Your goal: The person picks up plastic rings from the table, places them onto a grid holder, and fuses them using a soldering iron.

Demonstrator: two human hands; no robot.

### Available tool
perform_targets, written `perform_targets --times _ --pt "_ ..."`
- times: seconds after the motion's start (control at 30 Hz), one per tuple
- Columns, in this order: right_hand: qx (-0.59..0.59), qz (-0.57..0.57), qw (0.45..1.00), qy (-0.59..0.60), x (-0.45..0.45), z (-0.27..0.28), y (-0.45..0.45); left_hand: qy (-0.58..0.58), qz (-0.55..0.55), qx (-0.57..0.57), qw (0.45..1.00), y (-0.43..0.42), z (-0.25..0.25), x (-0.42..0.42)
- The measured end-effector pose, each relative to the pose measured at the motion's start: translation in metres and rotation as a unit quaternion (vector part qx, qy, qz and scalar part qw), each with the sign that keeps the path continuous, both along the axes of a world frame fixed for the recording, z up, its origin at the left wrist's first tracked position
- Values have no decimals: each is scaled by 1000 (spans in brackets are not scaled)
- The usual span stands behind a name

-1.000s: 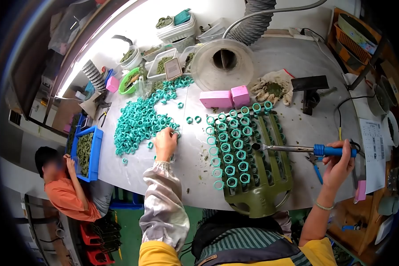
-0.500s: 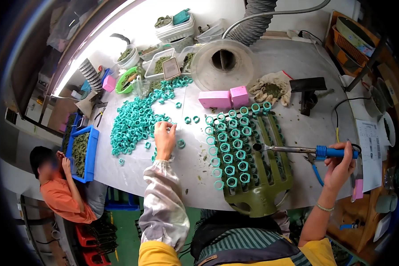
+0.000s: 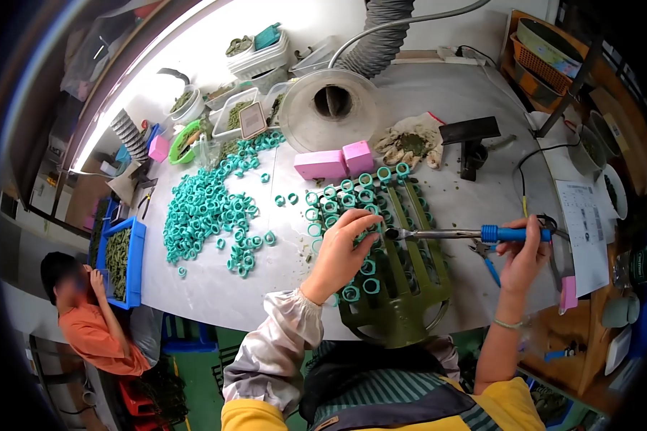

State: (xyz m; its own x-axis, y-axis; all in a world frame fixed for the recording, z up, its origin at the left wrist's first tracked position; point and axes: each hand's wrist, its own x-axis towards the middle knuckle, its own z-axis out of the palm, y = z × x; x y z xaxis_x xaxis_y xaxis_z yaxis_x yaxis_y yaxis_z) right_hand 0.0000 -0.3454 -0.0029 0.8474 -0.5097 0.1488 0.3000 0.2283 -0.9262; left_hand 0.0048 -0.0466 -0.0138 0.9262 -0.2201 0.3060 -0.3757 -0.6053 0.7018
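My left hand (image 3: 341, 253) is over the olive-green slotted frame (image 3: 399, 320), its thumb and fingers pinched together close to the tip of a soldering iron. What they hold is hidden by the fingers. My right hand (image 3: 522, 260) grips the blue handle of the soldering iron (image 3: 446, 234), whose metal shaft points left across the frame. Rows of teal rings (image 3: 367, 268) stand along the frame's left bars, partly covered by my left hand. A large heap of loose teal rings (image 3: 201, 215) lies on the table to the left.
Pink blocks (image 3: 320, 165), a soiled glove (image 3: 413, 140) and a black stand (image 3: 471, 136) lie behind the frame. A clear suction hood (image 3: 298, 118) is at the back. Pliers (image 3: 492, 271) are by my right hand. At left, a person in orange (image 3: 97, 327) sits beside a blue bin (image 3: 138, 262).
My left hand has moved right from the heap of rings to the frame, and its fingers now meet near the iron's tip. My right hand still holds the iron. The whole view has shifted slightly.
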Motion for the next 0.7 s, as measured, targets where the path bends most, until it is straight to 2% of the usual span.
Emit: perform_targets --times 0.03,0.23,0.47,0.53,0.6,0.63,0.7 --pt "1 1 1000 1 1 -2 2 -50 3 39 998 -2 -6 2" --pt "25 26 999 1 5 -10 16 -33 -1 60 998 -7 -15 9" --pt "-29 -18 999 -2 -3 1 -6 -63 -26 84 994 -3 -12 9" --pt "-9 -21 1000 -14 -3 3 -7 -39 -14 -28 999 4 -6 9" --pt "6 -4 1000 -16 -5 6 -9 -26 91 -80 992 36 -3 13" --pt "8 -1 1000 -16 -5 5 -10 -16 182 -98 978 62 -13 14" --pt "11 6 1000 -15 -6 5 -12 -20 304 85 949 116 -18 9"
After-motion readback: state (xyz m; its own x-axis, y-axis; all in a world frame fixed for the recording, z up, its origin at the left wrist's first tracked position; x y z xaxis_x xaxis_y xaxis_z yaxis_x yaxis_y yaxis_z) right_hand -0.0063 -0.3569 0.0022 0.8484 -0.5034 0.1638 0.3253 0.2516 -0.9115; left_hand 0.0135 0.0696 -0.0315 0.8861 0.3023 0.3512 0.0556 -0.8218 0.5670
